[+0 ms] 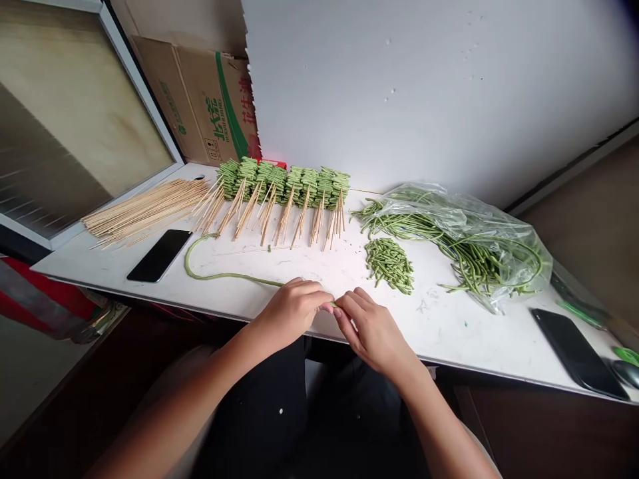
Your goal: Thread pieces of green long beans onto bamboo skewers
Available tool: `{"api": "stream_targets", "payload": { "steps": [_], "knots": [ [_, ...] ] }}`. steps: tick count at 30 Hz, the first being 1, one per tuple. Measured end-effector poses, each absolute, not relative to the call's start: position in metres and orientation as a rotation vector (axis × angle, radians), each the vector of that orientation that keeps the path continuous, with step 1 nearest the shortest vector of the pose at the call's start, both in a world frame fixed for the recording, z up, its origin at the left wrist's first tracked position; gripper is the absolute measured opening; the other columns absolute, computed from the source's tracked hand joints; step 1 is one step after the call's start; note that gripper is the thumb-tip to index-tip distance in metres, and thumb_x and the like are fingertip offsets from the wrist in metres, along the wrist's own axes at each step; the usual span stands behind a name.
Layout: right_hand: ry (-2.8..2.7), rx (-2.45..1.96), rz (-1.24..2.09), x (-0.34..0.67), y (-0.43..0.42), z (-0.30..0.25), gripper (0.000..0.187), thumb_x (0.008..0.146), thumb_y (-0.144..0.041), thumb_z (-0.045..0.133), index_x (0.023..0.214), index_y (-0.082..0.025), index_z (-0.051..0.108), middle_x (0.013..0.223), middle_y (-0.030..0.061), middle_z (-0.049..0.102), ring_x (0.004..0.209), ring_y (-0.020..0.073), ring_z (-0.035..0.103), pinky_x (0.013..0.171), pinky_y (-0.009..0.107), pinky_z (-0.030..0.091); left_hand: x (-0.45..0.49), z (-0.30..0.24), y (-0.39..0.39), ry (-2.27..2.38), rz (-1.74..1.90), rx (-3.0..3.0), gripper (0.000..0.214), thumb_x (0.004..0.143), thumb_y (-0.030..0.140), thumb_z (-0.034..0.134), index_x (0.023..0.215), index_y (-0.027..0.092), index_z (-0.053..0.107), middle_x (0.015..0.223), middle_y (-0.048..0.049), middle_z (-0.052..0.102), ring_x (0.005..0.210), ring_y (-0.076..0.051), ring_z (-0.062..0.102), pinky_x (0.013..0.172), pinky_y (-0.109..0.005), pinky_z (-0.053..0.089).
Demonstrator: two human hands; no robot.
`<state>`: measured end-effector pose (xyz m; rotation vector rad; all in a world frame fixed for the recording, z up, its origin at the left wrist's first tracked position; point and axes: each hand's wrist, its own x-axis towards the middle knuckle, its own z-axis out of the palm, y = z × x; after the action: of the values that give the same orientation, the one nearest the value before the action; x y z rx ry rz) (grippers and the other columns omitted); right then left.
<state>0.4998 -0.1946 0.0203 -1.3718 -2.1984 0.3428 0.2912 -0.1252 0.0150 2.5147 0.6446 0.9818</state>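
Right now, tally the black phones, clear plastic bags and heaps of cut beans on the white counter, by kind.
Black rectangular smartphones: 2
Clear plastic bags of long green beans: 1
Heaps of cut green bean pieces: 1
Total: 4

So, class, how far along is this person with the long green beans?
Done: a row of bean pieces threaded on bamboo skewers stands at the back. In hand: the left hand and right hand pinch one long bean, beside a heap of cut pieces. Left: many whole beans in the plastic bag and a bundle of bare skewers.
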Motion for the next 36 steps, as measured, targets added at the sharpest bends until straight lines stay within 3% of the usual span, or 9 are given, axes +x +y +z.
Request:
{"api": "stream_targets", "payload": {
  "steps": [6,10,21,32,36],
  "knots": [
    [-1.892,-1.335,0.768,0.495,-0.198,0.015,0.032,0.111,-0.039,0.04,0.087,-0.022,0.054,0.079,0.0006,0.055,0.071,0.0163,0.052,0.065,0.03,0.043,0.293,0.012,-0.129,0.606,1.073,2.108,0.016,0.098,0.014,0.066,0.094,0.018,0.081,0.09,-0.0076,0.078,0.079,-0.017,0.073,0.073,-0.028,0.057],
    [-1.777,-1.279,0.877,0.494,-0.198,0.007,0.037,0.11,-0.046,0.041,0.083,-0.022,0.048,0.076,-0.0011,0.047,0.07,0.0157,0.045,0.065,0.029,0.04,0.299,0.011,-0.133,0.604,1.143,1.974,0.013,0.095,0.014,0.071,0.095,0.019,0.083,0.09,-0.0073,0.081,0.079,-0.018,0.075,0.073,-0.029,0.059],
    [-1.361,-1.147,1.215,0.483,-0.204,-0.012,0.038,0.109,-0.05,0.039,0.082,-0.023,0.044,0.078,-0.0014,0.035,0.069,0.0165,0.03,0.064,0.031,0.03,0.316,0.002,-0.148,0.6,1.421,1.793,0.017,0.095,0.007,0.069,0.102,0.02,0.08,0.086,-0.0049,0.078,0.078,-0.016,0.074,0.073,-0.028,0.061],
    [-1.044,-1.115,1.51,0.479,-0.201,-0.01,0.04,0.106,-0.056,0.043,0.083,-0.023,0.046,0.088,0.0019,0.04,0.079,0.0182,0.04,0.072,0.033,0.045,0.321,-0.006,-0.152,0.659,1.469,1.739,0.024,0.094,-0.001,0.067,0.103,0.019,0.076,0.087,-0.0044,0.074,0.082,-0.015,0.072,0.074,-0.027,0.062],
    [-1.106,-1.169,1.481,0.483,-0.201,-0.004,0.04,0.108,-0.054,0.038,0.084,-0.023,0.046,0.086,0.0011,0.038,0.077,0.018,0.037,0.069,0.033,0.039,0.32,-0.004,-0.149,0.638,1.457,1.765,0.029,0.091,-0.004,0.069,0.109,0.018,0.076,0.09,-0.0043,0.075,0.08,-0.014,0.072,0.072,-0.025,0.061]
  ]
}}
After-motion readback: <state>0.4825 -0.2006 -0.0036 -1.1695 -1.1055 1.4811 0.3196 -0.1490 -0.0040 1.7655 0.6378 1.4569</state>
